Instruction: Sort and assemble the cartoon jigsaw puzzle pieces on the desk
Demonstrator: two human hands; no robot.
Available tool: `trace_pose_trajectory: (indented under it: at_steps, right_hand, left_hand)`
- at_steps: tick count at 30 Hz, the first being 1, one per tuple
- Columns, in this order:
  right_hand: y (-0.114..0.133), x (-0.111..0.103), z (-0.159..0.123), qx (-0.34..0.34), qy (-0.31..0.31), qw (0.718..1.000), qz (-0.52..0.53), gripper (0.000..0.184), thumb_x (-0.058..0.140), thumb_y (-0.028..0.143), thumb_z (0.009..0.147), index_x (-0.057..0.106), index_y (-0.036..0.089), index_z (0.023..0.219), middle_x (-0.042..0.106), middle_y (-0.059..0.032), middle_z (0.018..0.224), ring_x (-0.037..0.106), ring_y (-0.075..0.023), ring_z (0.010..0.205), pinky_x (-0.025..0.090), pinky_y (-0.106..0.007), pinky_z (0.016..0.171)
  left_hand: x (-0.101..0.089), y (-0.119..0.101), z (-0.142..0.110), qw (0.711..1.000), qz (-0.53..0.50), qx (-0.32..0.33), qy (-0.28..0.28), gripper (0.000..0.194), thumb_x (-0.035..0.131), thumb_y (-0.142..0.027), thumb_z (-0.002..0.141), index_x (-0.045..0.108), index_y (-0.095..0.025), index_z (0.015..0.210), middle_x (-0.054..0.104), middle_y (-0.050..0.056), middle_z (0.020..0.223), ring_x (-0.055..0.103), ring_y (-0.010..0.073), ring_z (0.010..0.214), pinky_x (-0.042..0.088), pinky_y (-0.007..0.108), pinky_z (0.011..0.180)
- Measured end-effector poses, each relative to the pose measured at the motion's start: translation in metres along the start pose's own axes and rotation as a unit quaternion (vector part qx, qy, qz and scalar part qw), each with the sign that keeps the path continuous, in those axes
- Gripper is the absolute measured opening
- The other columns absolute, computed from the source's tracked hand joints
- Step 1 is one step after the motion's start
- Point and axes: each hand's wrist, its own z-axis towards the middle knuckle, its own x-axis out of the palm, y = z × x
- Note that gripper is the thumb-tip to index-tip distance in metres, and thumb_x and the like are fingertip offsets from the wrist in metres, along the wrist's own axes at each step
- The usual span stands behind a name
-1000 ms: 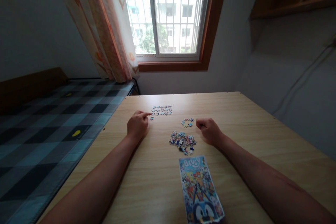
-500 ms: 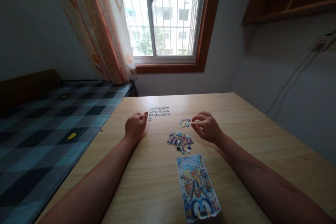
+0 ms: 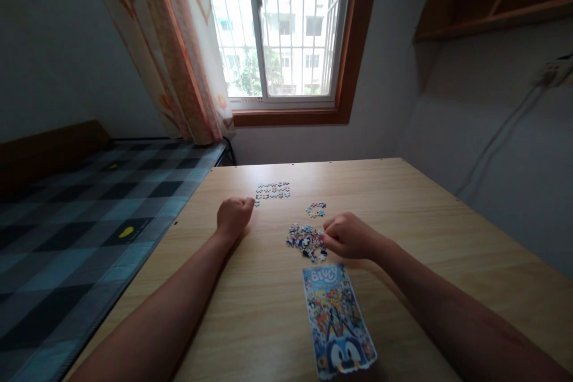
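My left hand (image 3: pixel 234 216) rests closed on the table's left side, thumb up; whatever it may hold is hidden. Just beyond its thumb, small jigsaw pieces (image 3: pixel 273 190) lie in several short rows. My right hand (image 3: pixel 347 236) has its fingers curled and pinched together at the right edge of a loose pile of jigsaw pieces (image 3: pixel 305 241). The fingertips reach the pile, but I cannot make out a piece between them. Behind the pile, a smaller group of jigsaw pieces (image 3: pixel 316 210) forms a rough ring, open on one side.
A blue Bluey puzzle box (image 3: pixel 338 319) stands on the wooden table (image 3: pixel 250 310), close to me between my forearms. A bed with a checked cover (image 3: pixel 147 203) adjoins the table's left side. Ahead are a curtain (image 3: pixel 179 48) and a barred window (image 3: pixel 290 30).
My right hand has moved toward me and slightly left, from beside the ring of pieces to the pile, its fingers curling in. My left hand has barely moved, its thumb now lower.
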Motion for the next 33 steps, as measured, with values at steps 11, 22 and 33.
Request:
trace_pose_trajectory:
  at_steps: [11, 22, 33]
  right_hand:
    - [0.001, -0.018, -0.005, 0.05, 0.089, 0.994, -0.04, 0.013, 0.067, 0.027, 0.083, 0.068, 0.02, 0.072, 0.067, -0.0001, 0.067, 0.052, -0.011, 0.06, 0.028, -0.024, 0.056]
    - [0.011, -0.01, -0.002, -0.015, 0.095, 0.994, 0.059, 0.024, 0.06, 0.016, 0.085, 0.078, 0.029, 0.096, 0.076, 0.0015, 0.087, 0.067, -0.0119, 0.072, 0.044, -0.022, 0.067]
    - [0.017, -0.004, -0.002, -0.015, 0.118, 0.992, 0.028, 0.042, 0.053, 0.006, 0.071, 0.079, 0.03, 0.094, 0.077, 0.0012, 0.087, 0.068, -0.0141, 0.074, 0.046, -0.025, 0.069]
  left_hand:
    - [-0.004, -0.026, -0.025, 0.951, -0.057, 0.299, 0.048, 0.049, 0.044, -0.037, 0.09, 0.048, -0.017, 0.046, 0.047, -0.001, 0.046, 0.038, 0.009, 0.046, 0.025, 0.025, 0.054]
    - [-0.012, -0.071, -0.066, 0.863, -0.087, 0.438, 0.239, 0.021, 0.056, -0.033, 0.085, 0.076, -0.028, 0.088, 0.073, -0.001, 0.074, 0.064, 0.0128, 0.065, 0.042, 0.023, 0.062]
    - [-0.011, -0.072, -0.07, 0.862, -0.052, 0.428, 0.268, 0.024, 0.058, -0.027, 0.08, 0.076, -0.032, 0.094, 0.075, -0.002, 0.079, 0.066, 0.0137, 0.07, 0.042, 0.024, 0.062]
